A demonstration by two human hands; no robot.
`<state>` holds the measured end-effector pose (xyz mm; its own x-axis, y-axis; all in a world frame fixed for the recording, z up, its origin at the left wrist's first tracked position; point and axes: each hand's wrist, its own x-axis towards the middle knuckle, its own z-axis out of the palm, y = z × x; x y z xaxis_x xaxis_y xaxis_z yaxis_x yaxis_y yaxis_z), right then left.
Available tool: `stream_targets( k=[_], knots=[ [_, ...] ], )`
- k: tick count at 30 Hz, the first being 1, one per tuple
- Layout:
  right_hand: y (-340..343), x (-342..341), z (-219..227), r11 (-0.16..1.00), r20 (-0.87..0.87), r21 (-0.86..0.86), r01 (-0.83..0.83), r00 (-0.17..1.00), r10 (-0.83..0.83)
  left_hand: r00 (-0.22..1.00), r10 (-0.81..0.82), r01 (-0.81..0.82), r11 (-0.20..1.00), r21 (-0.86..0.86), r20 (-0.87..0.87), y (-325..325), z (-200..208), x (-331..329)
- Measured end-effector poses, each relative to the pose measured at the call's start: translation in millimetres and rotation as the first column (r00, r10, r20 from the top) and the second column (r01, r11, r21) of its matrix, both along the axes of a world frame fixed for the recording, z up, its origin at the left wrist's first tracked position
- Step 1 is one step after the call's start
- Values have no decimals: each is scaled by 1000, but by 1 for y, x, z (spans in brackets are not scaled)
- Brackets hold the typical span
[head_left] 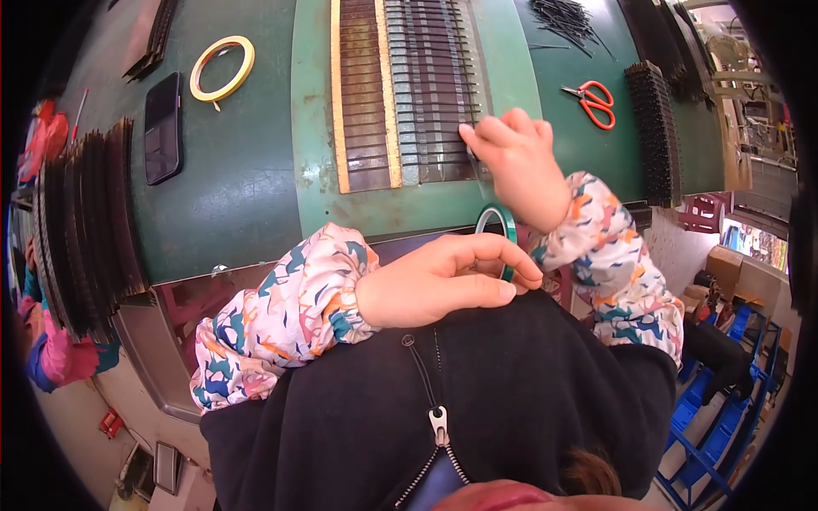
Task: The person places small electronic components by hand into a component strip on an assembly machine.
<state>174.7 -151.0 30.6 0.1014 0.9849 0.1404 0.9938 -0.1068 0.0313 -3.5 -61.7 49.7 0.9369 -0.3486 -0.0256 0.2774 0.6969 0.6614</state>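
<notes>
A person looks down at a green counter (239, 196) from above. At the far left, dark flat strips (85, 221) stand stacked on edge. Next to them lies a black phone (162, 128), and beyond it a yellow tape roll (222, 68).

The left hand (443, 281), in a patterned sleeve, rests close to the body against a dark zipped jacket (443, 400). Its fingers (503, 255) are curled together around a small green tape roll (504, 228), which stands on edge between this hand and the counter's near edge.

In the middle of the counter sits a tray of narrow metal strips (426, 85) laid in rows, bordered by yellowish bands. The right hand (515, 157) rests on the tray's lower right corner, its fingers bunched together and pressing on the strips; whether they pinch anything cannot be told.

Further right lie red-handled scissors (592, 102), with a pile of thin dark rods (567, 19) beyond them, then a long row of dark ridged parts (656, 128).
</notes>
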Motion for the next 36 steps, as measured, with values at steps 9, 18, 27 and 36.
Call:
stream_targets(
  k=[9, 18, 27, 36],
  knots=[
    [-19, -12, -20, 993, -113, 116, 0, 993, 14, 998, 38, -39, 999, -27, -48, -3, 3, -3],
    [-32, -19, -18, 990, -177, 142, -19, 983, 45, 982, 114, -132, 985, -114, -148, 0, 2, 0],
    [-43, 56, -11, 965, -265, 261, 23, 963, 48, 761, 332, -447, 891, -79, -558, -4, 7, -2],
    [-90, 183, -17, 980, -143, 68, 185, 974, -174, 762, -13, -436, 728, -529, -647, 0, -23, 0]
  ],
)
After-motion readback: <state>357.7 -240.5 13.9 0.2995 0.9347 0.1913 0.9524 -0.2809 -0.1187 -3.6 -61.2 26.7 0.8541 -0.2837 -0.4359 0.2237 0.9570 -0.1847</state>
